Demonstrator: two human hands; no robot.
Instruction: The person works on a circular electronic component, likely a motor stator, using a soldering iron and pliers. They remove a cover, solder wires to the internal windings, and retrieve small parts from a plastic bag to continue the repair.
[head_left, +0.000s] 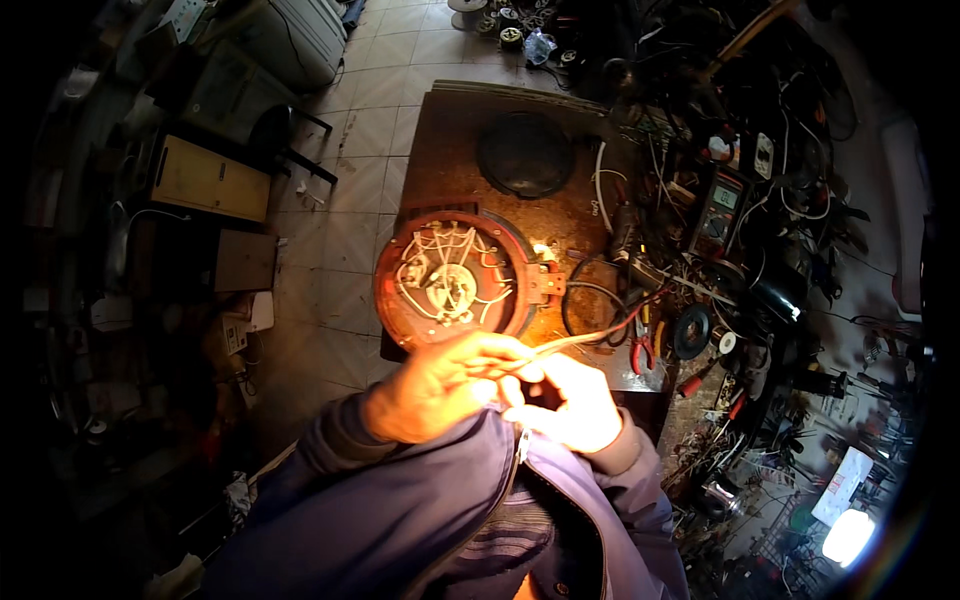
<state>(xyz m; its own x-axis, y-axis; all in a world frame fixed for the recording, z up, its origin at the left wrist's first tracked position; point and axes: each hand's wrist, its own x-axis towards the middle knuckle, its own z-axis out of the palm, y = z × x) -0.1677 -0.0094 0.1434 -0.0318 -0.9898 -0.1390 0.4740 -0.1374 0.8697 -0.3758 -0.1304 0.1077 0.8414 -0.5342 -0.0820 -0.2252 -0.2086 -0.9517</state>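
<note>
My left hand (440, 385) has its fingers closed on a pale reddish cord (590, 337), just below a round red appliance housing (450, 285). My right hand (570, 400) is closed around the same cord beside the left, its fingertips partly hidden. The cord runs rightward toward the clutter on the bench. The housing lies open, showing pale wires around a central disc, with a metal bracket (545, 285) on its right side. A black cable (567, 310) loops next to it. Red-handled pliers (643, 350) lie right of my hands.
A dark round plate (525, 155) rests on the wooden board (440, 120). A multimeter (718, 215), tools, spools (727, 341) and tangled wires crowd the right side. Cabinets (210, 175) and a black stool (285, 135) stand left on the tiled floor. A bright lamp (848, 537) glows lower right.
</note>
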